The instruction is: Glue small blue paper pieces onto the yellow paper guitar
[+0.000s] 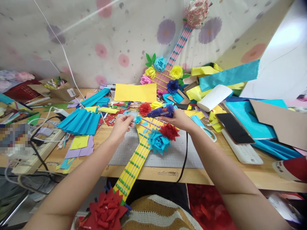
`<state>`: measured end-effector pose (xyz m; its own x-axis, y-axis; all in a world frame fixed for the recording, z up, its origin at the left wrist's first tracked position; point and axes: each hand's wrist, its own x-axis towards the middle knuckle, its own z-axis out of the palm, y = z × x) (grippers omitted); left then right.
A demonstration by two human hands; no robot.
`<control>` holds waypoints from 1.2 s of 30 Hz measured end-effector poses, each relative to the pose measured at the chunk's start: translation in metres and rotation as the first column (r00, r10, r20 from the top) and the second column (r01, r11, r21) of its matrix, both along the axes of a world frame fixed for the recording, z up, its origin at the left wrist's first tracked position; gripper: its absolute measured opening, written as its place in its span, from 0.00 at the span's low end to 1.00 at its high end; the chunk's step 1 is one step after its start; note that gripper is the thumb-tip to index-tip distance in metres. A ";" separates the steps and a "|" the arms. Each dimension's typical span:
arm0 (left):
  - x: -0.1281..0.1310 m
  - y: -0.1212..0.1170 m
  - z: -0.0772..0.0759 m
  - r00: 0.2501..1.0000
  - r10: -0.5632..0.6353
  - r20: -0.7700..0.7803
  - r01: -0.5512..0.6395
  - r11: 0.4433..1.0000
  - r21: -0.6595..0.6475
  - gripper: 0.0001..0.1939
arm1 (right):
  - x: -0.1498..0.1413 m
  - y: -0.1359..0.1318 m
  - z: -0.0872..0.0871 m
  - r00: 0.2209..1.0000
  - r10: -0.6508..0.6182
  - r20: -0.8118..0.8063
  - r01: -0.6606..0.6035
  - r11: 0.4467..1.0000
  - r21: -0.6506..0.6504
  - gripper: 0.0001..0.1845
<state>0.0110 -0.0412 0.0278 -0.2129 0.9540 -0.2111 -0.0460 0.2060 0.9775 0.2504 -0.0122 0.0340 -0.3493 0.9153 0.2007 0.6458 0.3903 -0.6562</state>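
A yellow paper guitar point(136, 159) with green frets lies across the grey cutting mat point(177, 153), its neck toward me ending in a red paper flower point(105, 212). Red point(169, 131) and blue point(157, 142) paper flowers sit on its body. My right hand point(178, 119) grips a blue glue gun point(161, 111) with its nozzle pointing left over the guitar body. My left hand point(122, 125) pinches a small pale blue paper piece point(133, 114) close to the nozzle.
A second flower-covered paper guitar point(168, 75) leans on the spotted wall cloth. A yellow sheet point(135, 92), pleated blue paper point(80, 121), scraps and cables crowd the left. A phone point(233, 127), a white keyboard point(242, 150) and blue and brown card lie right.
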 end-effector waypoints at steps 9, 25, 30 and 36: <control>-0.035 0.002 -0.010 0.992 0.039 -0.121 -0.030 0.997 0.071 0.19 | 0.038 -0.002 -0.007 0.952 -0.305 -0.022 0.305 0.952 -0.019 0.26; -0.058 0.056 -0.021 0.916 -0.092 -0.390 0.098 0.995 -0.007 0.11 | 0.078 -0.008 -0.028 0.779 -0.548 -0.303 0.549 0.831 -0.092 0.18; -0.052 0.071 -0.023 0.851 -0.186 -0.491 0.181 0.982 -0.057 0.07 | 0.089 -0.004 -0.044 0.739 -0.550 -0.388 0.568 0.819 -0.080 0.17; -0.049 0.080 -0.027 0.821 -0.292 -0.491 0.270 0.956 -0.116 0.06 | 0.089 -0.006 -0.047 0.677 -0.583 -0.449 0.596 0.792 -0.130 0.16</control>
